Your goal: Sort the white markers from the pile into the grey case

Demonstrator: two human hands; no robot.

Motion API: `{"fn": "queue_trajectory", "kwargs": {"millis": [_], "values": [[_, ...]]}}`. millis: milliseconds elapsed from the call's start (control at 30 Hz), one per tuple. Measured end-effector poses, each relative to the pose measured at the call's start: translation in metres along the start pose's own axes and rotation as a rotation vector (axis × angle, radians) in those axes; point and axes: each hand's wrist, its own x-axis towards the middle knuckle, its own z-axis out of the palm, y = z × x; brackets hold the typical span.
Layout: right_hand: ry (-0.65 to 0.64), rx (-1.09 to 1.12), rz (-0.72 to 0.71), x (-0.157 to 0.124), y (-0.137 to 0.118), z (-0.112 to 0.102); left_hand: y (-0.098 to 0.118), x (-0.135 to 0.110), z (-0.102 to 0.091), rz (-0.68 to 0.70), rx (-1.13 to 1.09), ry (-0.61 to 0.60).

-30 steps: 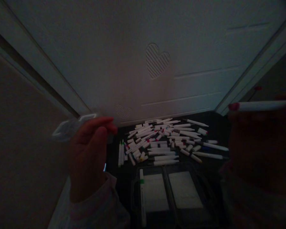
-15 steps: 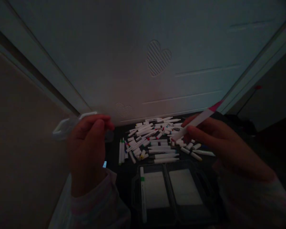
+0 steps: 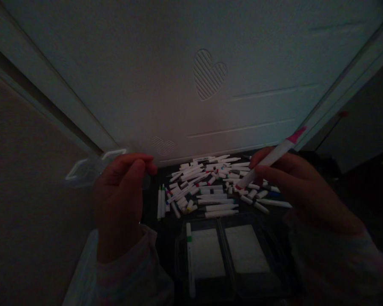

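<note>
My right hand (image 3: 284,174) is closed on a white marker (image 3: 268,163), held between thumb and fingers. The marker slants, with its pink end pointing up and right and a pinkish lower end over the loose markers. My left hand (image 3: 123,187) is at the left, thumb pressed to its curled fingers. Whatever it may hold is hidden. Between the hands lies a heap of white markers (image 3: 194,172), mixed with loose caps (image 3: 252,194). Below them is a dark clear-sided case (image 3: 223,250) with two pale panels; a green-banded marker (image 3: 190,263) lies along its left side.
A white door or panel (image 3: 166,85) with embossed hearts rises behind the markers. A clear plastic container (image 3: 83,172) is behind my left hand. A wall (image 3: 28,191) stands close at the left. At the right is a thin stick with a red tip (image 3: 343,114). Light is very dim.
My right hand has lifted the marker slightly up and to the right. My left hand has barely moved, and the view has shifted a little and become darker.
</note>
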Motion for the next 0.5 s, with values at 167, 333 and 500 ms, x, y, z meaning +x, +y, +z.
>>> {"fn": "queue_trajectory", "kwargs": {"millis": [167, 333, 500], "values": [[0.035, 0.018, -0.031, 0.0011, -0.0019, 0.0006, -0.0013, -0.0014, 0.003, -0.016, 0.029, -0.039], [0.061, 0.042, -0.046, 0.0016, 0.0003, -0.0008, 0.0002, -0.0036, 0.0031, -0.04, 0.097, -0.042], [0.08, 0.088, -0.063, 0.0007, 0.0067, -0.0026, 0.0016, -0.0078, 0.0055, -0.041, 0.106, -0.064]]}}
